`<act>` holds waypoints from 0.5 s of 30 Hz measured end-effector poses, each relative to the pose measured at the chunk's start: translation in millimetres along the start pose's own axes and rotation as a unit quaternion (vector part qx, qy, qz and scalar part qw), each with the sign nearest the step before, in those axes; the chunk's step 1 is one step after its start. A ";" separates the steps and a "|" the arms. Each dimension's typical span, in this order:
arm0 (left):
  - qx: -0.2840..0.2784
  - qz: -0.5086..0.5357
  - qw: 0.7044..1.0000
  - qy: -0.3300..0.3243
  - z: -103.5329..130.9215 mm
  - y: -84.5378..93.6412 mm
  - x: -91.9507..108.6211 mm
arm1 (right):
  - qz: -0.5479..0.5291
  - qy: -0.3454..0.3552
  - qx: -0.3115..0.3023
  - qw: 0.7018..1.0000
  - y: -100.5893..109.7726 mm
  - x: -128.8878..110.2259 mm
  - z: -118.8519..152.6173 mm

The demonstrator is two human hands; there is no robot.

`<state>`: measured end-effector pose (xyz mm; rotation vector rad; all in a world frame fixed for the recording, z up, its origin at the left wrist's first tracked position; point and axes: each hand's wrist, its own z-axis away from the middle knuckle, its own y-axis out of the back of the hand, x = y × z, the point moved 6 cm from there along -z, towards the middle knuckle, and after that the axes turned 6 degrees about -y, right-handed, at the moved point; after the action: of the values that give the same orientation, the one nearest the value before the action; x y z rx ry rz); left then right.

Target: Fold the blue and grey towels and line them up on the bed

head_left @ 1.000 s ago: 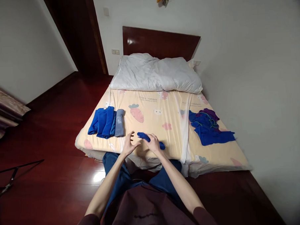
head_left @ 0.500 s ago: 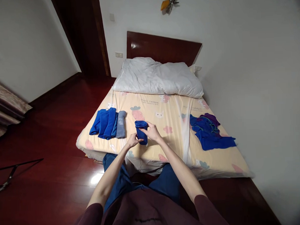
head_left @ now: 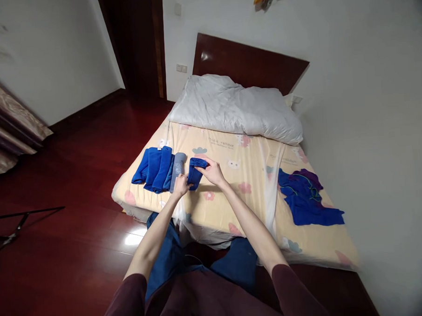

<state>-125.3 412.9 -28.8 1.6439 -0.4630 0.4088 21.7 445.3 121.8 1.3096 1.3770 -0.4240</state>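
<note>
A folded blue cloth (head_left: 195,176) is held between both my hands, just above the bed. My left hand (head_left: 182,184) grips its lower left side, close to a rolled grey cloth (head_left: 178,164). At its upper right edge, my right hand (head_left: 213,172) pinches the layered fold between thumb and fingers. Left of the grey roll, several folded blue cloths (head_left: 156,167) lie overlapping in a row. On the right of the bed lies a loose heap of blue cloth (head_left: 309,207) with a purple piece (head_left: 311,178) partly under it.
The bed (head_left: 213,218) has a yellow patterned sheet. A grey-white quilt (head_left: 236,105) lies bunched before the dark wooden headboard (head_left: 248,58). White wall stands close on the right. A dark stand leg (head_left: 20,227) is on the red floor at left.
Both hands have carried the folded blue cloth left, toward the grey roll, and it now tilts. The camera view has turned slightly left.
</note>
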 end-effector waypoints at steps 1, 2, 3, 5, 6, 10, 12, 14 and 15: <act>-0.010 -0.009 1.000 0.007 -0.9 -1.3 -2.5 | 0.003 0.003 -0.005 1.000 -2.1 0.8 -3.6; -0.021 -0.019 0.999 0.016 -0.8 -3.0 -5.4 | 0.008 0.004 -0.008 1.000 -4.1 2.4 -6.3; -0.031 -0.029 0.999 0.023 0.1 -5.1 -8.3 | 0.017 0.002 -0.010 1.000 -5.8 4.9 -8.1; -0.043 -0.048 0.997 0.033 3.6 -9.4 -14.2 | 0.035 -0.004 -0.008 0.999 -8.6 11.6 -9.4; -0.047 -0.057 0.997 0.036 5.7 -11.6 -17.1 | 0.041 -0.008 -0.006 0.999 -9.8 15.5 -9.3; -0.054 -0.072 0.995 0.041 11.2 -18.3 -24.8 | 0.040 -0.025 -0.003 0.999 -14.2 28.3 -8.3; -0.054 -0.075 0.995 0.044 11.1 -19.7 -26.1 | 0.039 -0.026 -0.005 0.999 -15.5 29.8 -8.8; -0.052 -0.076 0.995 0.047 10.1 -19.8 -26.1 | 0.046 -0.020 -0.004 0.999 -15.7 28.3 -9.8; -0.051 -0.076 0.995 0.049 9.7 -19.7 -25.9 | 0.050 -0.018 -0.005 0.999 -15.8 27.3 -10.4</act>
<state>-137.2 407.0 -60.1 1.5404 -0.2778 0.3442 10.3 461.2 95.0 1.3514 1.2769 -0.3702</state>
